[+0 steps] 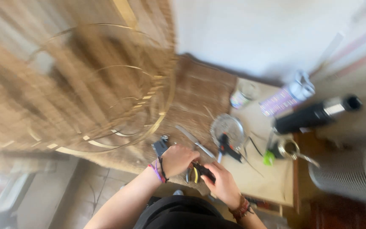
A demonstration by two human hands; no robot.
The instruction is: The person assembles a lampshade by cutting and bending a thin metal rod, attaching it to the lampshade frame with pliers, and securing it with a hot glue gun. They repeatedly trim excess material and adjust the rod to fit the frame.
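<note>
Both hands close their grip together low in the view: the right hand point(222, 183) is wrapped around the black-and-yellow handles of a pair of pliers point(201, 171), and the left hand point(178, 159) is curled into a loose fist just beside the tool's nose, apparently pinching something small there, though motion blur makes it impossible to say what. The pliers sit at the near edge of the counter point(272, 178), over the rim of a brown woven mat point(195, 99). Behind the left hand stands a large open frame of bent cane hoops point(106, 91), unfinished and springy by the look of it. The chief risk seems to be the left fingertips lying so near the working end of the pliers: a slip or a hard squeeze could nip them. A loose hoop end could also spring free, and a careless elbow could knock the frame over. To the right the counter is crowded with a black glue gun point(229, 146) on a round glass lid point(227, 127), a dark cylindrical flask point(316, 113), a small jar point(243, 94) and a metal strip point(193, 141), any of which a sweeping right forearm might send off the edge.
</note>
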